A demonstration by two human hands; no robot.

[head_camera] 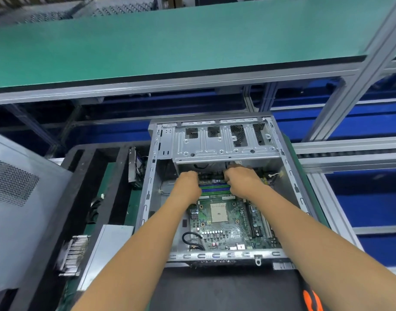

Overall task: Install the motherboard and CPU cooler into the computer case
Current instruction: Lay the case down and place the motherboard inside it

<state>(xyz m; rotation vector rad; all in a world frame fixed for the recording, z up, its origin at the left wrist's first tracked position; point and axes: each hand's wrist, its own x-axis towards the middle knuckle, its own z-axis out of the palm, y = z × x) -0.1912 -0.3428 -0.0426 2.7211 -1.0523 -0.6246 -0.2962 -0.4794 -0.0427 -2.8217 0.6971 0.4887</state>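
Your left hand (188, 179) and right hand (237, 175) were curled at the motherboard (226, 223)'s far edge inside the case (152, 167); what they pinched, I cannot tell. It looked thin and fragile: hold edges only.

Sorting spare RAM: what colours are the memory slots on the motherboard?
Blue and green, alternating, on the memory slots between the two hands; head view.

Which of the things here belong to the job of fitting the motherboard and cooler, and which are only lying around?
For the job:
- computer case
- motherboard
- finned cooler, left of the case
- left hand and right hand, both at the board's far edge

Lying about:
- grey side panel
- orange-and-black tool
- green shelf
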